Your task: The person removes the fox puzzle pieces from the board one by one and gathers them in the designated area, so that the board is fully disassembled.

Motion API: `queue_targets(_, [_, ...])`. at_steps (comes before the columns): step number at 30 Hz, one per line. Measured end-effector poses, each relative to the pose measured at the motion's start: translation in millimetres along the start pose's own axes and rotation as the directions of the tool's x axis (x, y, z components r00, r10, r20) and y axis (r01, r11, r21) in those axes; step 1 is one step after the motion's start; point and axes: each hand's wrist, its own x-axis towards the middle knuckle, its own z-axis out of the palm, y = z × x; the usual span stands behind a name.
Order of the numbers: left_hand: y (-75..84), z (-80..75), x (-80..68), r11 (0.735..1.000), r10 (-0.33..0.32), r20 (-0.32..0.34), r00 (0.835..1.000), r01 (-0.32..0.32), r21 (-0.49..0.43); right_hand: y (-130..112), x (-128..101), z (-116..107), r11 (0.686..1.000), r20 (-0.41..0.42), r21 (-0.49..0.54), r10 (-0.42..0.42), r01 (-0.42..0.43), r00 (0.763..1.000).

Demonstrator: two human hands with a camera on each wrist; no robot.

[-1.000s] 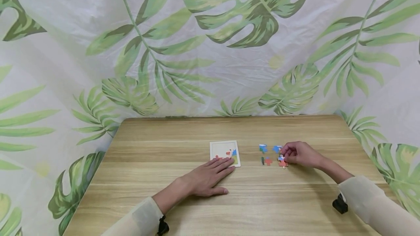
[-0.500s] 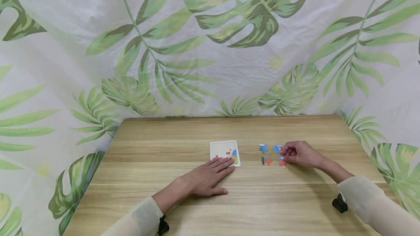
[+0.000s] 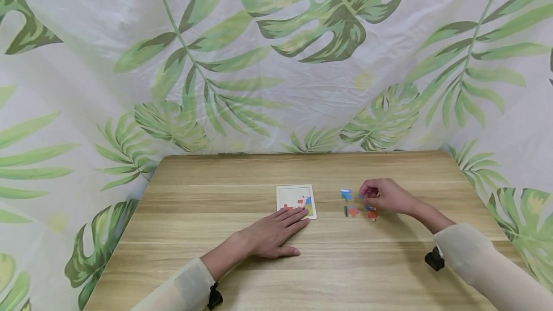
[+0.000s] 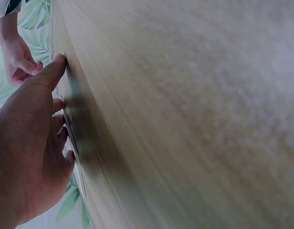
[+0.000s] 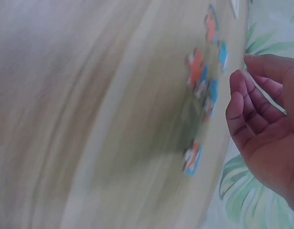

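Head: left hand (image 3: 273, 234) flat, fingertips on puzzle tray (image 3: 295, 200) at table (image 3: 216, 191) centre; right hand (image 3: 386, 196) curled over loose puzzle pieces (image 3: 353, 211) – grip unclear | L wrist: fingers straight | R wrist: blurred – fingers loosely curled, nothing held.

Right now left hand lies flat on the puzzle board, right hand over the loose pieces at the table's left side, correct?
Not quite. The head view shows the loose pieces and right hand on the table's right side. Left hand does lie on the puzzle board.
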Motion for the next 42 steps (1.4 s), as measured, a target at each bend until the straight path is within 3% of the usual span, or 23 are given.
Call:
queue_targets(13, [-2.0,2.3,-0.9,1.0,0.009,-0.012,1.0,-0.009,-0.004,-21.6,34.0,14.3,0.998,0.044,0.041,-0.043,0.041,0.998])
queue_targets(20, [-1.9,3.0,-1.0,1.0,0.01,-0.005,1.0,-0.01,-0.009,-35.0,52.8,22.4,0.994,0.05,0.029,-0.111,0.109,0.993])
queue_targets(42, [-2.9,2.8,-0.7,0.999,0.016,0.002,1.0,-0.016,-0.037,-60.3,103.4,53.1,0.982,0.112,-0.01,-0.187,0.19,0.976])
